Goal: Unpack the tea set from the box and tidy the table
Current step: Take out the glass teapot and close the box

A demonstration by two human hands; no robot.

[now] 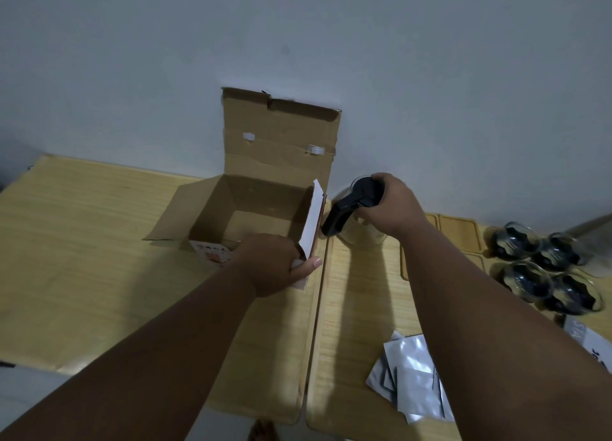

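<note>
An open cardboard box stands on the wooden table, its lid flap upright against the wall and its inside looking bare. My left hand grips the box's near right corner flap. My right hand is closed over the black lid and handle of a glass teapot, which stands just right of the box on a second table top. Several glass cups with dark contents are grouped at the far right.
Wooden coasters lie behind my right arm. Silver foil sachets are scattered near the front right edge. A white printed packet lies at the right edge. A gap runs between the two table tops.
</note>
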